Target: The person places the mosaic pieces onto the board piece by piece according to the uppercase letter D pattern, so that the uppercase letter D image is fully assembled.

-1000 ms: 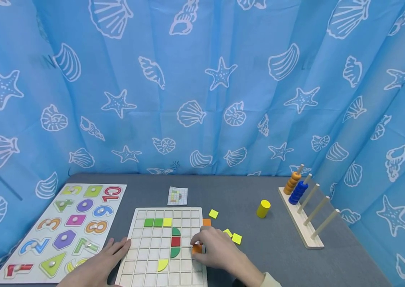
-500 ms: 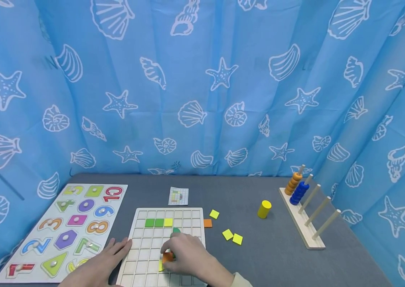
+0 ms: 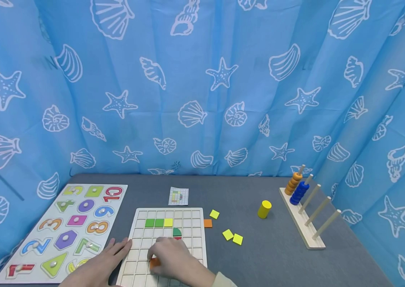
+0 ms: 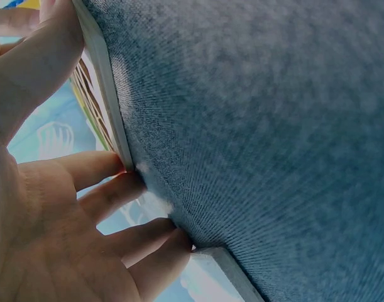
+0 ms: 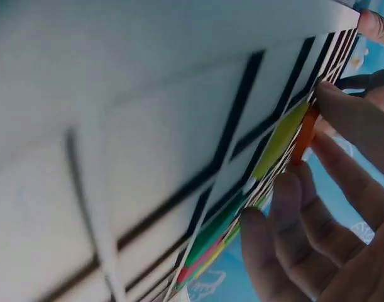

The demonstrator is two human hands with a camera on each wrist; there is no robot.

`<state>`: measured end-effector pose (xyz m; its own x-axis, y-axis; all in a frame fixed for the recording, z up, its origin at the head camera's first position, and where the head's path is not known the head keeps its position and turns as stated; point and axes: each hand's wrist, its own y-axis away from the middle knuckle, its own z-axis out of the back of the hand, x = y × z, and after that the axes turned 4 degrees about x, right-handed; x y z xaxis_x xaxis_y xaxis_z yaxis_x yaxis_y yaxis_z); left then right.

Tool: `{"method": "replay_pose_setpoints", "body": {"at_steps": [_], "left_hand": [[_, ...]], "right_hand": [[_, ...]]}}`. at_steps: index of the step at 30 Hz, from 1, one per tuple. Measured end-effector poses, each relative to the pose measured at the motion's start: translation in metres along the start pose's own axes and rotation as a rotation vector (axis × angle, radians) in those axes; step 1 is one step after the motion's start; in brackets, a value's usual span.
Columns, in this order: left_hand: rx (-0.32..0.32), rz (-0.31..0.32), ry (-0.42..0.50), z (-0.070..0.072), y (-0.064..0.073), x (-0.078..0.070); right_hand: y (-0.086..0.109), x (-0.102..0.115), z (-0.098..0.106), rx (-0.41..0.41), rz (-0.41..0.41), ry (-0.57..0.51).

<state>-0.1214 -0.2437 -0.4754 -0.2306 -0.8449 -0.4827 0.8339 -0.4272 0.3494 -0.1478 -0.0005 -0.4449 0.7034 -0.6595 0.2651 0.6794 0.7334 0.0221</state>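
A white gridded wooden board (image 3: 192,225) lies near the front of the table. My right hand (image 3: 178,258) pinches an orange square tile (image 3: 154,264) close over the board's lower middle. In the right wrist view the orange tile (image 5: 306,133) is beside a yellow quarter-round tile (image 5: 279,139). Two green squares (image 3: 154,223) and a yellow square (image 3: 168,222) sit in an upper row. Below them is a green quarter-round tile (image 3: 176,231), and the red tile (image 3: 177,238) under it is mostly hidden by my hand. My left hand (image 3: 98,266) rests with extended fingers at the board's left edge.
A number-and-shape puzzle (image 3: 96,238) lies on the left. Behind the board is a small pattern card (image 3: 184,196). Loose yellow tiles (image 3: 228,234) and an orange tile (image 3: 208,223) lie to its right, then a yellow cylinder (image 3: 264,209) and a pegged bead stand (image 3: 301,225).
My right hand has carried the orange tile from the board's right edge leftward across the grid to its lower middle. The left hand has stayed at the left edge.
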Motion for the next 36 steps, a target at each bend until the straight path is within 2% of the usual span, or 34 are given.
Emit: {"method": "replay_pose_setpoints", "body": {"at_steps": [3, 7, 14, 23, 27, 31, 36], "left_hand": [[0.000, 0.002, 0.002, -0.001, -0.001, 0.002], [-0.001, 0.000, 0.003, -0.002, -0.002, 0.003], [0.001, -0.015, 0.034, -0.002, 0.000, 0.001], [-0.016, -0.055, 0.007, 0.000, 0.002, 0.001], [-0.027, -0.068, -0.008, -0.001, 0.002, 0.000], [-0.037, -0.070, -0.023, -0.002, 0.003, 0.000], [-0.034, -0.067, -0.018, -0.002, 0.003, 0.000]], "right_hand": [[-0.002, 0.003, -0.002, 0.039, -0.016, -0.039], [-0.004, 0.005, -0.002, 0.074, -0.023, -0.036], [-0.002, 0.004, -0.001, 0.073, -0.029, -0.031], [-0.003, 0.002, 0.000, 0.104, 0.015, -0.086], [-0.001, 0.001, 0.000, 0.098, 0.033, -0.083], [0.002, -0.001, 0.003, 0.058, 0.047, -0.048], [0.004, -0.008, 0.012, 0.011, 0.000, -0.043]]}}
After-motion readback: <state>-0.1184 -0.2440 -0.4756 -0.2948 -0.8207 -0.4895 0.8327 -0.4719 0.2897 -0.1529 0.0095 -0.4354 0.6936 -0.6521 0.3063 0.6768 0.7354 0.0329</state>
